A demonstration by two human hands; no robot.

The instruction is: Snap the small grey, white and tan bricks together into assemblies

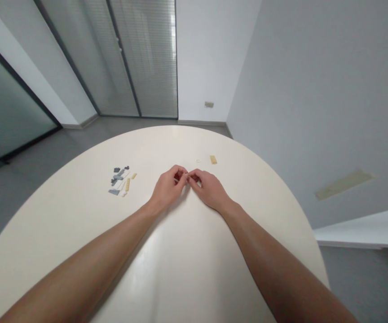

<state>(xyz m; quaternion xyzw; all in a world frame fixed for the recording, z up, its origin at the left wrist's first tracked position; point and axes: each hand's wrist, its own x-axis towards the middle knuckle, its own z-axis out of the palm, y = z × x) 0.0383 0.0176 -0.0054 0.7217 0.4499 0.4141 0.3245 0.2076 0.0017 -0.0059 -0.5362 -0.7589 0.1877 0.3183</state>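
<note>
Over the middle of the round table, my left hand (pixel 170 186) and my right hand (pixel 209 187) meet at the fingertips. Both are closed in a pinch. Something small and pale seems to lie between the fingers, but they hide most of it. Just beyond my right hand lie a tiny white piece (pixel 198 160) and a flat tan block (pixel 213 159). To the left of my left hand is a loose group of small building-brick pieces: grey ones (pixel 117 177), dark ones (pixel 116 170), white ones and a long tan one (pixel 127 184).
The white round table (pixel 79 224) has its far edge near a glass partition (pixel 147 58) and a white wall. A grey-white wall (pixel 315 89) with a strip of tape (pixel 345 184) stands close on the right. Grey floor (pixel 42 157) shows at the left.
</note>
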